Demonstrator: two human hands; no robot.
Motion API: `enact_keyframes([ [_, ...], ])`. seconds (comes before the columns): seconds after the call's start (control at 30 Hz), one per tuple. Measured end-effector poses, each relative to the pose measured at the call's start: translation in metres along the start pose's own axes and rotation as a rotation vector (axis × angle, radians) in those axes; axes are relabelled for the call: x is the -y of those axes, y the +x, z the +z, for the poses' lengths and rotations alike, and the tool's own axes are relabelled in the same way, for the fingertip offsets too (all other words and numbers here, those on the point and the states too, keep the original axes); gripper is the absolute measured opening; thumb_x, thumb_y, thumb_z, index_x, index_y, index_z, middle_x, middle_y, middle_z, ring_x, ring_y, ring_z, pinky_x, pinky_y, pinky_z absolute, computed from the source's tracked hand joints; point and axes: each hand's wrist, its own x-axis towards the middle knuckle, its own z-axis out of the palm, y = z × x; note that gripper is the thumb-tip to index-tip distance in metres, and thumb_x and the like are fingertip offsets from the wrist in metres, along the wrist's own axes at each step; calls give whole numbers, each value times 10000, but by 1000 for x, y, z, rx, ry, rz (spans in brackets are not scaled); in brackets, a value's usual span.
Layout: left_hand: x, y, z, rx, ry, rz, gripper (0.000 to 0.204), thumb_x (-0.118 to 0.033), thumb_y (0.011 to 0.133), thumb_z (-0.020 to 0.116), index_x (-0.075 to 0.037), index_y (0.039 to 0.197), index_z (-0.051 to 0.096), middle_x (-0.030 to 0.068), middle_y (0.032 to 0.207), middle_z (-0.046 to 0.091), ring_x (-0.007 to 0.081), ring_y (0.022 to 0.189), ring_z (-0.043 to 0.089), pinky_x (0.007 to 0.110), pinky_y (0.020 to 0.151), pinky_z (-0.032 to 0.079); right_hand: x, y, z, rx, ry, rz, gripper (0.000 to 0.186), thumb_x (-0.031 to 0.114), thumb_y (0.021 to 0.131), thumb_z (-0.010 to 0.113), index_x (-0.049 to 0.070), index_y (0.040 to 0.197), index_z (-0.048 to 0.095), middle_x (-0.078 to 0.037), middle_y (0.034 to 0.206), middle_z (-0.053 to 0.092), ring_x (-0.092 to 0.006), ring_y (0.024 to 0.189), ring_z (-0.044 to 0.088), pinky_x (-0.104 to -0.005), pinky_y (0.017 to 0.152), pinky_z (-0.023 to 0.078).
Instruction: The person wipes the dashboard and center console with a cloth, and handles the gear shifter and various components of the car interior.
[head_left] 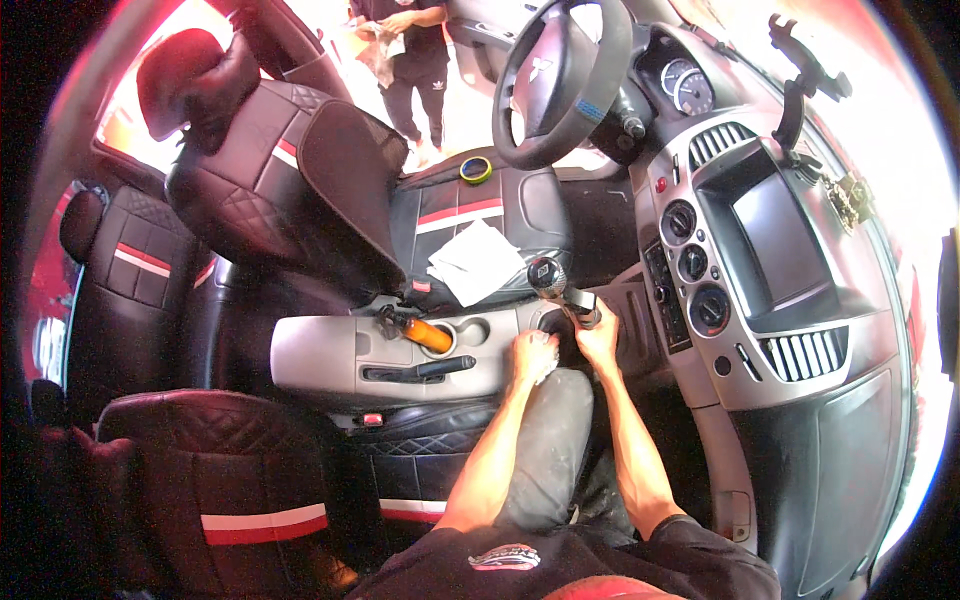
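**Daylight floods car cabin, edges burn out**

Harsh sun pours through the open door and windscreen, blowing them white with a red fringe. Seats sit in deep shadow. Fisheye bends the dashboard; corners go black.

bystander — head cut off

A silver-topped gear lever stands tilted on the grey centre console, its black boot gripped low down, while a pale cloth, seemingly bunched, is pressed against the console just beside its base.
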Motion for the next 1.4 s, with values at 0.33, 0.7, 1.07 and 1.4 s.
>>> enact_keyframes([
  [0.33,-4,11,4,-30,205,-41,299,-351,804,711,-68,723,657,124,665,672,284,613,664,427,599,512,12,2,2,-18,-3,-27,195,-73,679,651,24,770,508,-56,633,501,-98,626,472,-287,568,393],
  [0.7,41,7,7,-30,199,55,283,-315,821,692,-45,737,676,155,641,656,289,598,666,431,590,518,7,-13,-1,3,-53,41,189,-37,721,689,30,822,544,-95,711,572,-155,671,550,-309,631,443],
  [1.07,11,15,-12,59,-349,-199,123,-165,858,685,-51,813,696,61,619,650,157,486,605,303,455,484,24,7,6,20,-37,60,144,-15,710,687,30,823,609,-93,719,634,-123,691,586,-298,632,460],
  [1.4,-17,-31,-30,-57,-314,-238,149,-159,903,663,-23,843,677,33,609,610,108,428,533,276,348,388,25,-3,-6,-24,-25,-15,101,-26,735,659,30,804,610,-55,687,622,-88,663,558,-285,610,453],
])
